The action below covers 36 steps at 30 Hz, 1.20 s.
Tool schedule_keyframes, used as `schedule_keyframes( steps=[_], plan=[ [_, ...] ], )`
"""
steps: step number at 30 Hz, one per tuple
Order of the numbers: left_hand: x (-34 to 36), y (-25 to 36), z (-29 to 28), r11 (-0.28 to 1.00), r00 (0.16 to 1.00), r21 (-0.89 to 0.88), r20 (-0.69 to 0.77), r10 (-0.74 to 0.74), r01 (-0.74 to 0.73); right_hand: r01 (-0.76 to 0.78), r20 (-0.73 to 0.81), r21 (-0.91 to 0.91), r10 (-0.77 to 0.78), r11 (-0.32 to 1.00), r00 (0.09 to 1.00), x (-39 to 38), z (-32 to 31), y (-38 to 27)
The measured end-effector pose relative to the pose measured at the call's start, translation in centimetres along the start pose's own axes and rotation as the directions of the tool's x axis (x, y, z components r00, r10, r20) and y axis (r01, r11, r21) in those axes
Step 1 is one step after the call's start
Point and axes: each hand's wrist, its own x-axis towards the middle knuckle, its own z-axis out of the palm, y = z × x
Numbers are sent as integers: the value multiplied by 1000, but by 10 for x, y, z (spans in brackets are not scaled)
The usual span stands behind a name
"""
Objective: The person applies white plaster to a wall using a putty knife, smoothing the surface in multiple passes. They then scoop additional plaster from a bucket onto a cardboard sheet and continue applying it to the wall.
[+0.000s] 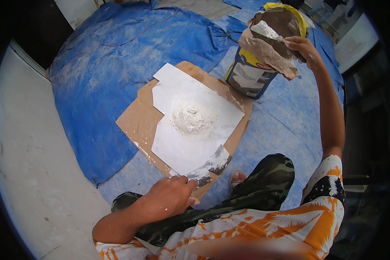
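Observation:
My right hand (304, 50) grips a scraper (293, 46) at the mouth of an open paper bag (253, 71), yellow and dark blue, standing upright. White powder (265, 30) sits heaped on the scraper's blade. A loose mound of the same powder (193, 120) lies on a white sheet (173, 149) with a notched edge. My left hand (171, 197) is closed at the sheet's near corner, around a flat scraper (199, 174) smeared with white; its handle is hidden in my fingers. Another smeared flat blade (220, 159) rests beside it on the sheet's near right edge.
Brown cardboard (138, 116) lies under the sheet. Blue tarpaulin (91, 99) covers the floor, creased at the far left, with a thin cord (134, 40) across it. A pale surface (43, 173) runs along the left. My bent leg (264, 182) is just right of the cardboard.

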Motion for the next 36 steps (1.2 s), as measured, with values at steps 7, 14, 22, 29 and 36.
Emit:
schedule_keyframes(
  steps=[7, 14, 22, 29, 36],
  plan=[
    [-1, -3, 18, 1000, 998, -7, 54, 18, -18, -51, 330, 100, 15, 994, 944, -57, 134, 44],
    [-22, -9, 25, 999, 999, -12, 36, -41, 41, 285, 538, -549, 71, 786, 840, -74, 309, 96],
    [-34, -29, 28, 998, 997, -33, -58, 46, -48, 720, 687, -663, -216, 204, 694, -88, 356, 60],
    [-27, -37, 21, 996, 997, -46, -13, 79, -80, 580, 475, -707, -337, 404, 813, -119, 328, 105],
    [6, -17, -6, 999, 997, -38, 81, 3, 0, 189, 36, -621, -213, 761, 976, -116, 233, 86]
  ],
)
